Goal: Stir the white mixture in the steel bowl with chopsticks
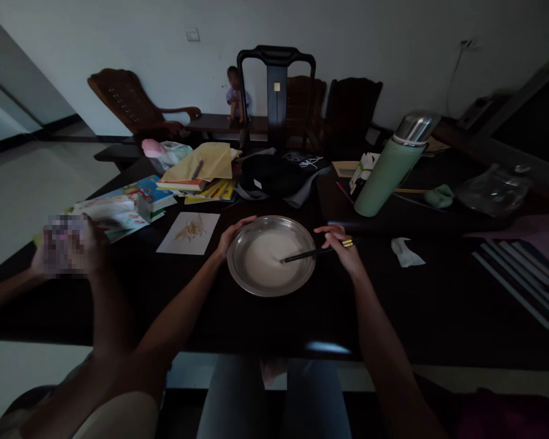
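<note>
A shallow metal bowl (235,271) stands on the dark table, with a pale, milky liquid (265,253) in it. Along its left rim curls my left hand (232,236), fingers lying against the outer edge and steadying the bowl. My right hand (341,246), with a gold ring on a finger, grips dark chopsticks (302,254) at the bowl's right side. Their tips dip into the liquid near the middle. To the left of the bowl, several thin wooden sticks (193,228) lie loose on a white sheet of paper (174,242).
Another person's hands (68,247) hold a blurred object at left. Books (205,189) and a black bag (274,174) lie behind the bowl. A green thermos (387,177), a crumpled tissue (407,252) and stacked folders (521,274) are on the right. A person (236,97) sits farther back.
</note>
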### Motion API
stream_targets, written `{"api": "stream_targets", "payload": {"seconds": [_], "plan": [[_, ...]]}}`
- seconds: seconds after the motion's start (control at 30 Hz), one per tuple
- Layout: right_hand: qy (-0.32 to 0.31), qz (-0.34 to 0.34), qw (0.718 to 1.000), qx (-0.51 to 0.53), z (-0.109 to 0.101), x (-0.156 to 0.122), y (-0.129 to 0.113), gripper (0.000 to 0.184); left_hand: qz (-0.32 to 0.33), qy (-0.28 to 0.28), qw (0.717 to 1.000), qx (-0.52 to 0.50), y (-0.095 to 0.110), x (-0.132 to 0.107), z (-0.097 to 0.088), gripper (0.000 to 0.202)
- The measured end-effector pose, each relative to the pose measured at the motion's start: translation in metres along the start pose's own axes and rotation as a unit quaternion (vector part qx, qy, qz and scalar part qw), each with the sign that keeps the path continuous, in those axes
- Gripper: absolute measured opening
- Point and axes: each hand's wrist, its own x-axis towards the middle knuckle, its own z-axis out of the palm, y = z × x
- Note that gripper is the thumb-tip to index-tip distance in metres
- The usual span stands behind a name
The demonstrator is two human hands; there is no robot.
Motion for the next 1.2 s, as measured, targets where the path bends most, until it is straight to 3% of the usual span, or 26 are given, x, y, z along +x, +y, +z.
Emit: {"api": "stream_targets", "payload": {"seconds": [0.13, 0.23, 0.37, 0.47, 0.53, 0.6, 0.73, 0.8, 0.83, 0.9, 0.97, 1.1, 1.2], "plan": [[-0.083, -0.018, 0.996, -0.013, 0.012, -0.001, -0.002, 0.036, -0.002, 0.017, 0.999, 0.028, 0.003, -0.003, 0.002, 0.039], [-0.056, -0.019, 0.997, -0.043, 0.014, 0.000, 0.002, 0.033, 0.000, 0.026, 0.998, 0.062, 0.006, -0.007, 0.002, 0.046], [-0.006, -0.008, 1.000, -0.022, 0.002, 0.001, 0.005, 0.043, 0.001, 0.025, 0.995, 0.097, 0.004, -0.008, 0.011, 0.058], [-0.051, -0.010, 0.999, -0.004, 0.004, 0.000, 0.002, 0.042, -0.007, 0.022, 0.994, 0.105, 0.002, -0.011, 0.021, 0.063], [-0.077, -0.011, 0.997, -0.017, 0.010, 0.000, 0.001, 0.035, -0.013, 0.021, 0.994, 0.106, 0.011, -0.020, 0.017, 0.064], [-0.062, -0.008, 0.997, -0.034, 0.013, 0.000, 0.002, 0.030, -0.016, 0.021, 0.994, 0.105, 0.036, -0.038, -0.004, 0.066], [0.012, -0.003, 1.000, -0.027, 0.003, 0.001, 0.006, 0.038, -0.018, -0.007, 0.995, 0.095, 0.119, -0.087, -0.088, 0.084], [0.002, -0.004, 1.000, -0.006, 0.001, 0.001, 0.005, 0.042, 0.003, 0.007, 0.996, 0.090, 0.149, -0.104, -0.121, 0.081], [-0.017, -0.006, 1.000, 0.000, 0.002, 0.000, 0.004, 0.042, -0.002, 0.005, 0.996, 0.091, 0.154, -0.108, -0.128, 0.078], [-0.063, -0.014, 0.998, -0.004, 0.008, -0.001, 0.003, 0.037, -0.006, 0.000, 0.996, 0.087, 0.143, -0.106, -0.120, 0.080], [-0.084, -0.020, 0.996, -0.026, 0.015, -0.001, 0.003, 0.030, -0.015, -0.012, 0.996, 0.084, 0.110, -0.094, -0.091, 0.086], [-0.016, -0.004, 0.998, -0.056, 0.010, 0.001, 0.008, 0.029, -0.041, -0.003, 0.995, 0.094, 0.036, -0.061, -0.026, 0.071], [0.027, -0.001, 0.999, -0.029, 0.001, 0.002, 0.009, 0.039, -0.042, 0.008, 0.995, 0.086, 0.017, -0.049, -0.016, 0.066]]}}
